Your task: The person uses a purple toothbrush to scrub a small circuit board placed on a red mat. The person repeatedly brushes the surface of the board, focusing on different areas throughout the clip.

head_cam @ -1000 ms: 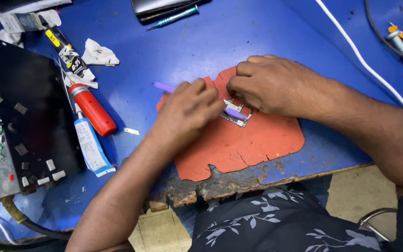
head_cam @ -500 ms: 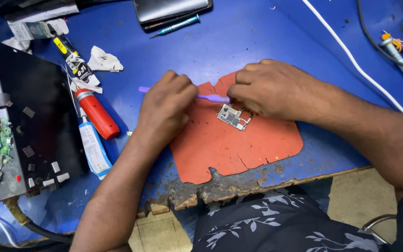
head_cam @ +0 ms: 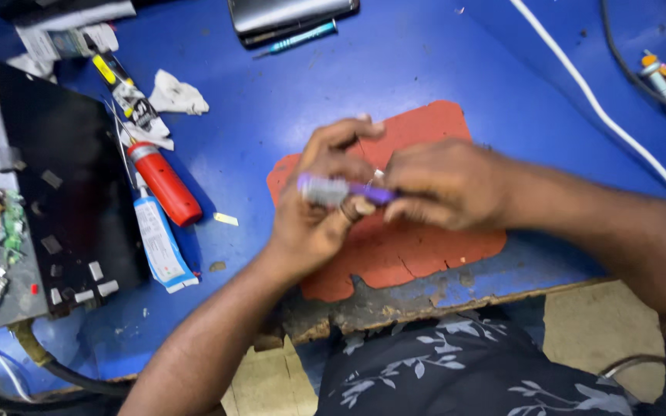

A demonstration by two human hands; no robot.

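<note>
I have both hands raised just above the orange mat (head_cam: 433,254), meeting over its middle. My left hand (head_cam: 321,204) has its grip closed around a small purple tool (head_cam: 344,190), which lies across my fingers with its pale, blurred end pointing left. My right hand (head_cam: 445,183) is pinched shut at the tool's other end, where something small and shiny shows between my fingertips; I cannot tell what that piece is. As I judge it, the work is mid-way: the small part is up in my hands, being worked with the tool, and nothing has been set back down on the mat. Off to my left on the blue counter (head_cam: 395,69) lie a red tube (head_cam: 167,185) and a white and blue tube (head_cam: 159,246), untouched, beside the black tray of parts (head_cam: 71,177).
</note>
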